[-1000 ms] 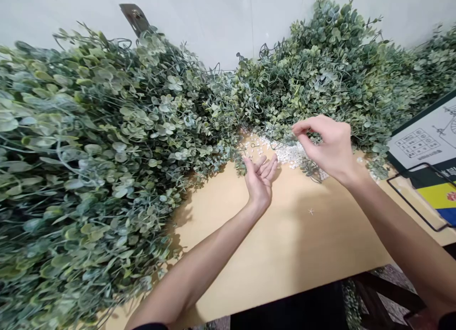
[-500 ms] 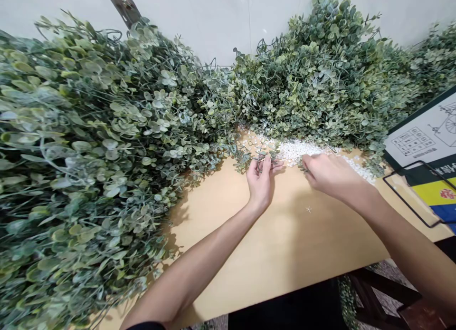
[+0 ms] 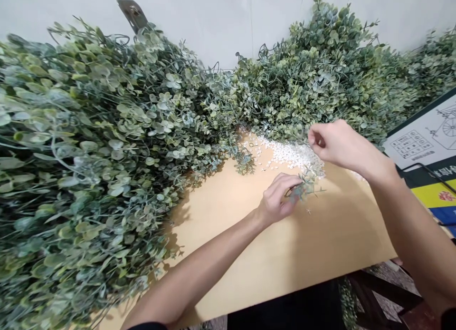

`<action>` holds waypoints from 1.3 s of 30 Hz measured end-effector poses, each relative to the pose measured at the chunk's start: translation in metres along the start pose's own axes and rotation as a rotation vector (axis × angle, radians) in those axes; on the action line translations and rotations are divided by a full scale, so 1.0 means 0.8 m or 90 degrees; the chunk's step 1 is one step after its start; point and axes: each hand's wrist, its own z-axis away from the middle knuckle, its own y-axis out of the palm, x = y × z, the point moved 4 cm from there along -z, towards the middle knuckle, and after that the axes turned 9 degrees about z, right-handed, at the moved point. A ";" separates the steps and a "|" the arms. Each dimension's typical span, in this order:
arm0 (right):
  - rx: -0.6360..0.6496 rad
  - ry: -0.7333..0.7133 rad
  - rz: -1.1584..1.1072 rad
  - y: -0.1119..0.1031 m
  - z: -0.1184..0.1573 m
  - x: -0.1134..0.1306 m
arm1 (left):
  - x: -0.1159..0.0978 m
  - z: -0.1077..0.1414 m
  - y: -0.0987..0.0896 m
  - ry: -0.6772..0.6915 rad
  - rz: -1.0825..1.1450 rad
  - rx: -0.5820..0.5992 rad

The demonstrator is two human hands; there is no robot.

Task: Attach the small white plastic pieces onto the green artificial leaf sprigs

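Note:
My left hand (image 3: 280, 197) is closed on a small artificial leaf sprig (image 3: 302, 189), whose leaves stick out to the right of the fingers above the table. Up and to the right, my right hand (image 3: 333, 142) is raised over the white bits, its thumb and fingertips curled together in a pinch. Whatever is in that pinch, if anything, is too small and blurred to make out. Small white pieces (image 3: 288, 154) are heaped and scattered on the tabletop below and left of it. One pale star-shaped bit (image 3: 308, 211) lies under the sprig.
Large piles of artificial greenery (image 3: 117, 144) cover the left side, and another bank of leaves (image 3: 320, 92) runs along the wall (image 3: 228, 25). A printed box or bag (image 3: 420, 144) stands at the right edge. The light wooden table (image 3: 249, 258) ends near my body.
My left hand has moved right and slightly down with the sprig, and has turned over. My right hand has lifted up and away from the table.

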 end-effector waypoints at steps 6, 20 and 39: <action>-0.199 -0.150 -0.271 -0.012 -0.051 0.053 | -0.005 -0.003 0.001 -0.011 -0.057 -0.017; 0.163 0.119 0.175 0.106 0.052 -0.053 | 0.022 -0.031 -0.009 -0.341 0.305 -0.267; -0.160 0.137 -0.180 0.140 0.064 -0.063 | 0.019 -0.024 -0.009 -0.373 0.135 -0.128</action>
